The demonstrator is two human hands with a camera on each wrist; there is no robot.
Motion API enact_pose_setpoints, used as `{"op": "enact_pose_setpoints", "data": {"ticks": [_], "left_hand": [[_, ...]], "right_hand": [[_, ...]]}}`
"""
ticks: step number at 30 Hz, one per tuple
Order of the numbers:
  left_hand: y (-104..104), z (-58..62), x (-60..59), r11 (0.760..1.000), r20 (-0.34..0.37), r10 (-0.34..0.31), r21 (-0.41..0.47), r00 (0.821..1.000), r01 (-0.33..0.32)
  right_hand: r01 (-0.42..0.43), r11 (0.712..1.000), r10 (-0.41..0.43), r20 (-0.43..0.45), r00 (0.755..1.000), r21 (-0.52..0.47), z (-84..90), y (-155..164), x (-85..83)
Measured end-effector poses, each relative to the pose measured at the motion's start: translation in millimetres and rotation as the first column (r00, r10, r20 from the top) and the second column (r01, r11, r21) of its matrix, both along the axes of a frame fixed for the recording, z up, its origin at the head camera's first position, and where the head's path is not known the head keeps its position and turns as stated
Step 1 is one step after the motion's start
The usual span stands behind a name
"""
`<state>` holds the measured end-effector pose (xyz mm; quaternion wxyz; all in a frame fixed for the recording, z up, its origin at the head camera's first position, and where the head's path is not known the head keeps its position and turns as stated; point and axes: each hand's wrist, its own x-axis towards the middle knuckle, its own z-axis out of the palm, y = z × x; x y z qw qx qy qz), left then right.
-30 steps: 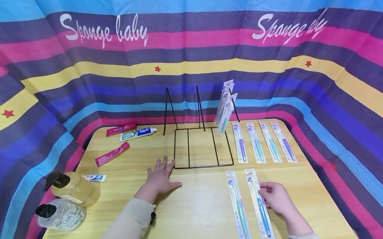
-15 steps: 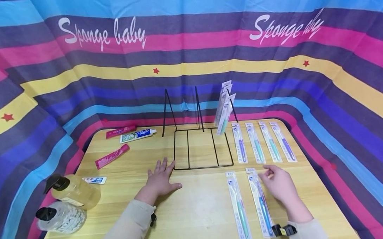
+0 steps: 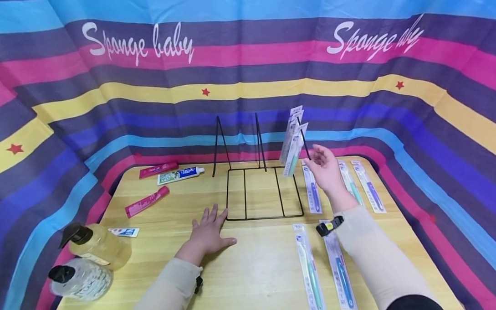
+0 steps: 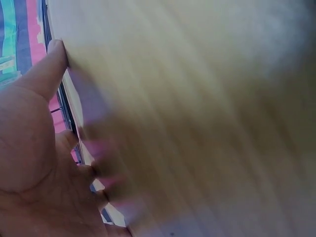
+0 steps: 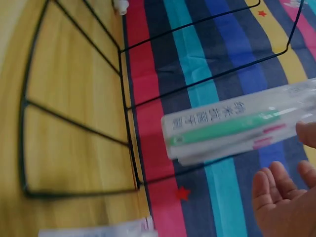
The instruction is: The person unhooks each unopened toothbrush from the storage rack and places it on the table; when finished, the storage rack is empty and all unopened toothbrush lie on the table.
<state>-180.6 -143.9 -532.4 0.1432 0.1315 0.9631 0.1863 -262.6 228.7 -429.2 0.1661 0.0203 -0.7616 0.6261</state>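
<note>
My right hand [image 3: 325,168] is raised beside the right arm of a black wire display rack [image 3: 264,217]. Its fingers are loosely bent and hold nothing. Several packaged toothbrushes [image 3: 293,149] hang on that arm. In the right wrist view, the thumb [image 5: 307,133] is close to the front package, a green toothbrush [image 5: 222,129]; whether it touches cannot be told. My left hand [image 3: 207,231] lies spread on the table, fingertips at the rack's front left corner. Two packaged toothbrushes, one green [image 3: 311,276] and one blue [image 3: 341,272], lie near the front.
A row of packaged toothbrushes [image 3: 312,189] lies right of the rack, partly covered by my right hand. Several toothpaste tubes [image 3: 147,202] lie at left. An amber pump bottle [image 3: 101,247] and a clear pump bottle [image 3: 86,281] stand at front left. A striped cloth [image 3: 245,64] surrounds the table [image 3: 252,269].
My right hand has let go of the blue toothbrush package at the front right and moved up and away to the rack's right arm. The left hand has stayed in place.
</note>
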Motion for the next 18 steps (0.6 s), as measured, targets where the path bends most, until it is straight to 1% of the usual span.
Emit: {"op": "enact_pose_setpoints", "data": {"ticks": [2, 4, 8, 13, 18], "left_hand": [[1, -1.0, -0.7, 1.0, -0.001, -0.005, -0.003, 1.0, 0.005], [2, -2.8, -0.7, 1.0, -0.001, -0.007, -0.012, 1.0, 0.007], [0, -5.3, -0.4, 1.0, -0.006, -0.007, -0.018, 1.0, 0.007], [0, -4.3, 0.0, 1.0, -0.006, -0.007, -0.026, 1.0, 0.007], [0, -1.6, -1.3, 1.0, -0.005, -0.005, -0.012, 1.0, 0.005]], "right_hand": [[-0.002, 1.0, 0.001, -0.038, 0.999, -0.03, -1.5, -6, -10.4], [-0.004, 0.998, 0.001, -0.069, 0.998, -0.056, -4.0, -12, -16.7], [-0.008, 0.993, -0.002, -0.085, 0.996, -0.118, -8.2, -21, -21.9], [-0.035, 0.986, 0.023, -0.071, 0.997, -0.165, -8.7, -27, -18.2], [-0.028, 0.989, 0.026, -0.013, 1.0, -0.148, -1.8, -28, -3.0]]}}
